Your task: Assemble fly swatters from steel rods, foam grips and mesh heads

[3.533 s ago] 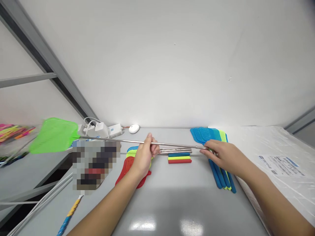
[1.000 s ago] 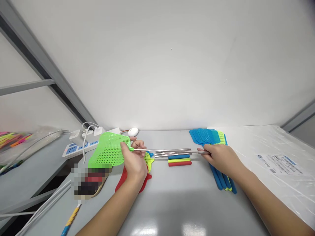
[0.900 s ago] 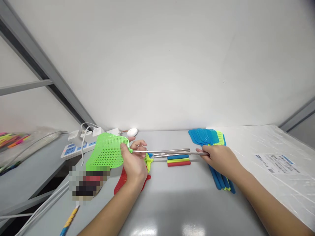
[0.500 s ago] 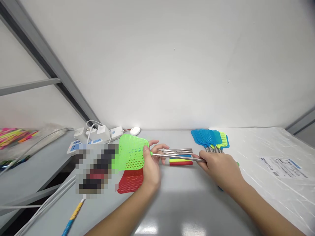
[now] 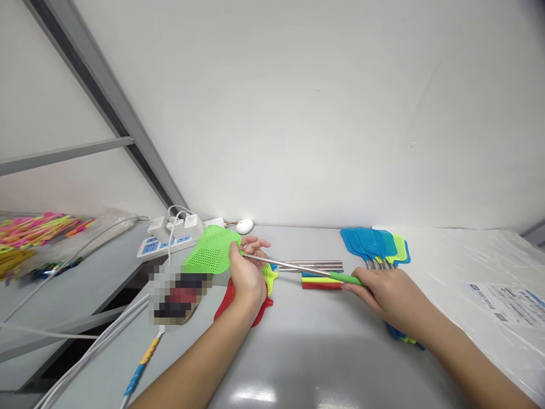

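A green fly swatter [image 5: 215,250] with a metal rod is stretched between my hands above the table. My left hand [image 5: 247,270] pinches it where the perforated head meets the rod, other fingers spread. My right hand [image 5: 385,289] is closed round its green handle [image 5: 347,278], at the far right end of the rod. Below lie several metal rods [image 5: 313,264] and a short row of blue, yellow and red handles [image 5: 321,283]. Under my left wrist are a red swatter head [image 5: 225,301] and a yellow one [image 5: 269,277], partly covered.
Blue and yellow fly swatters [image 5: 374,244] lie piled behind my right hand, on white plastic wrapping [image 5: 460,267]. At left are a power strip [image 5: 164,245] with chargers, a pixelated device with a cable [image 5: 142,369], and a bag of colourful parts [image 5: 46,233].
My left hand and the green head have moved left and tilted. The green handle now shows beyond my right hand's fingers, where bare rod was before. The view has shifted slightly.
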`<action>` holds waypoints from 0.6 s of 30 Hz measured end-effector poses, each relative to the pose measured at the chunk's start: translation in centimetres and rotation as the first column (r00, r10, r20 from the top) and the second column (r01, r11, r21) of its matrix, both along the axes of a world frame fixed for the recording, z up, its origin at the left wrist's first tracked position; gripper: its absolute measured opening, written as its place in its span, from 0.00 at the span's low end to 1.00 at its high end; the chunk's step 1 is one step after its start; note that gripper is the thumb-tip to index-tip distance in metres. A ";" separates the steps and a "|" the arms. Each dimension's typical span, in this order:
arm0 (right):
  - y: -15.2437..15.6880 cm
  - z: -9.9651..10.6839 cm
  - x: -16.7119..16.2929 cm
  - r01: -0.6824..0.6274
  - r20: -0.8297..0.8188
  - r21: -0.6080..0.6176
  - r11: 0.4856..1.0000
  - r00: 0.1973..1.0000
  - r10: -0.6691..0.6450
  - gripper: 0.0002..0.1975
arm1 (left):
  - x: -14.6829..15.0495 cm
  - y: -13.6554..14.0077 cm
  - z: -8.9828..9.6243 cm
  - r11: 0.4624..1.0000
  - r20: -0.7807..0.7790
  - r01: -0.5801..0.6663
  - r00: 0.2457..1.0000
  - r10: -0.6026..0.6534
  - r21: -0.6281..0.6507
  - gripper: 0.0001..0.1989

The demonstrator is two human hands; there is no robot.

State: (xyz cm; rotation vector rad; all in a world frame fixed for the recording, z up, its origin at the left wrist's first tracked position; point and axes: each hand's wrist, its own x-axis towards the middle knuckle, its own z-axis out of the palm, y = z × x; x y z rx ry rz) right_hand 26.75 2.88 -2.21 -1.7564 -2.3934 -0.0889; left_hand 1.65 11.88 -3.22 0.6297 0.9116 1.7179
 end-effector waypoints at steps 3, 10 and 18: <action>-0.7 -0.2 -1.6 -0.028 -0.033 -0.041 0.999 0.999 0.027 0.21 | 1.2 -1.5 -0.1 0.999 -0.010 0.051 0.999 -0.051 -0.007 0.18; -2.6 0.9 -5.5 -0.179 -0.577 -0.362 0.915 0.814 -0.069 0.20 | 4.3 -5.7 -0.1 0.931 -0.117 0.360 0.929 -0.352 0.058 0.24; -2.1 -0.4 -5.5 -0.612 -0.763 -0.620 0.490 0.328 -0.557 0.26 | 3.8 -4.9 0.0 0.923 -0.155 0.383 0.914 -0.374 0.035 0.24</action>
